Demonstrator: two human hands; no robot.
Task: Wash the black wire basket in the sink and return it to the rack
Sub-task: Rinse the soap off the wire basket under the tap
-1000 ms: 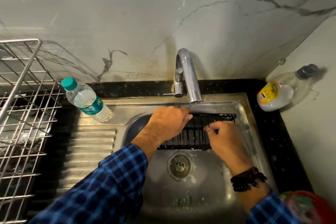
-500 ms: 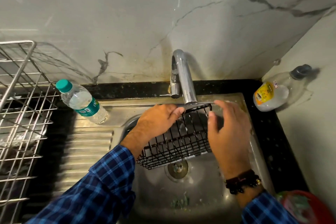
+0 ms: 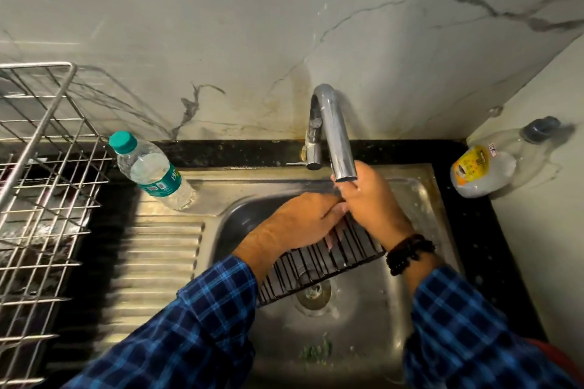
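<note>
The black wire basket (image 3: 319, 265) is tilted inside the steel sink (image 3: 363, 341), its low end over the drain (image 3: 313, 292) and its high end under the tap spout (image 3: 335, 133). My left hand (image 3: 303, 221) lies over the basket's upper left part, with fingertips showing through the wires, and grips it. My right hand (image 3: 369, 202) sits right below the spout at the basket's top end, fingers curled down over the wires. Both hands hide the upper half of the basket. The silver wire rack (image 3: 41, 199) stands on the counter at the far left.
A clear water bottle (image 3: 151, 170) with a teal cap stands on the draining board's back corner. A clear soap bottle (image 3: 486, 167) with a yellow label leans in the right corner. Green scraps (image 3: 316, 350) lie on the sink floor. Something red (image 3: 556, 357) shows at the lower right.
The basket has tipped from level to slanting down toward the drain. My right hand let go of its front edge, lifted, then came down on its top end beneath the spout.
</note>
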